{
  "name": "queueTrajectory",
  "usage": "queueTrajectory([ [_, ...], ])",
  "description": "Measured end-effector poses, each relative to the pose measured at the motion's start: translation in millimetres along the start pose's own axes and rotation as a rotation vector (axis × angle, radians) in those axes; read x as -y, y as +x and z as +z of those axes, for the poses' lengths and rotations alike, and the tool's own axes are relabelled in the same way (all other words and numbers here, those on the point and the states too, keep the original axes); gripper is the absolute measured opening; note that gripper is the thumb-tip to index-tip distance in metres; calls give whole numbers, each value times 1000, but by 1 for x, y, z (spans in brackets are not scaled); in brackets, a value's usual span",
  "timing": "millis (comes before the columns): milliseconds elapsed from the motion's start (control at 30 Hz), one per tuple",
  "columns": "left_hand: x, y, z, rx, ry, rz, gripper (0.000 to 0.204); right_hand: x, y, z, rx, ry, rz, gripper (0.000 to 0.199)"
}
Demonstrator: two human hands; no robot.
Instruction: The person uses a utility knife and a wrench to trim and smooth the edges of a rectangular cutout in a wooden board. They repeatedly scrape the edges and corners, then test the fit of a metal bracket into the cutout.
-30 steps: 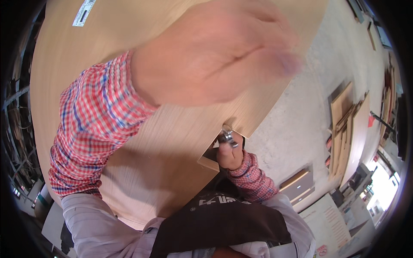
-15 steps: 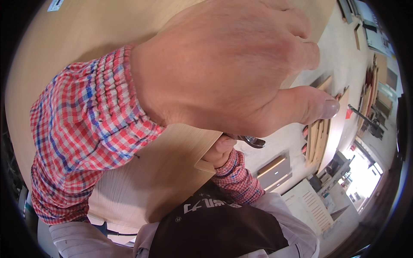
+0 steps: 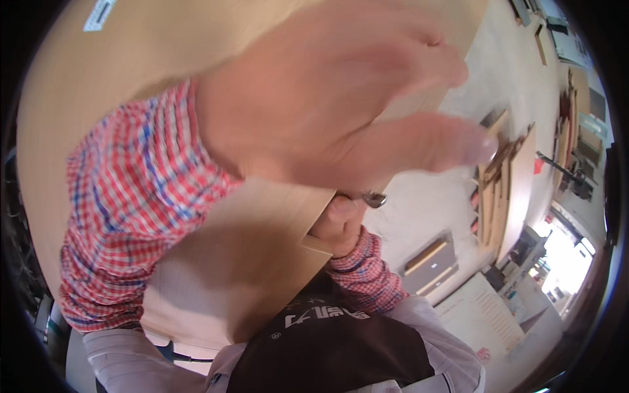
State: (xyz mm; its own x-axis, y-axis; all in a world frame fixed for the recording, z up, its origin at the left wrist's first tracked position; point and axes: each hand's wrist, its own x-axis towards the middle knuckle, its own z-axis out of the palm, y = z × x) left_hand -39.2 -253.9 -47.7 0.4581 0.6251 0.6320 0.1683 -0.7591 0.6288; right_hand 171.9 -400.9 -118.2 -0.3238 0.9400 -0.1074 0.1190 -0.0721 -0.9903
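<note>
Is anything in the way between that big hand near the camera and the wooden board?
Nothing visible. The left hand is blurred and spread close to the lens, over the wooden board; whether it touches is unclear. The right hand grips a small metal piece at the board's edge.

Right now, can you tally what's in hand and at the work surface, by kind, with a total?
Hands: 2, left hand raised close to the camera, right hand at the panel's edge
Large pale wooden panel: 1
Small metal tool in the right hand's grip: 1
Total: 4
</note>
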Motion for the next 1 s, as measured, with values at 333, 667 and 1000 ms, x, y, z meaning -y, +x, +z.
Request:
queueTrajectory([
  [333,-76,-23,-12,343,381,-330,71,36,38,-9,184,-217,-256,52],
  [667,-75,-20,-7,392,459,-413,69,37,19,-13,275,-99,-63,35],
  [1000,-82,-26,-13,391,557,-435,68,41,32,-12,246,-31,-157,35],
])
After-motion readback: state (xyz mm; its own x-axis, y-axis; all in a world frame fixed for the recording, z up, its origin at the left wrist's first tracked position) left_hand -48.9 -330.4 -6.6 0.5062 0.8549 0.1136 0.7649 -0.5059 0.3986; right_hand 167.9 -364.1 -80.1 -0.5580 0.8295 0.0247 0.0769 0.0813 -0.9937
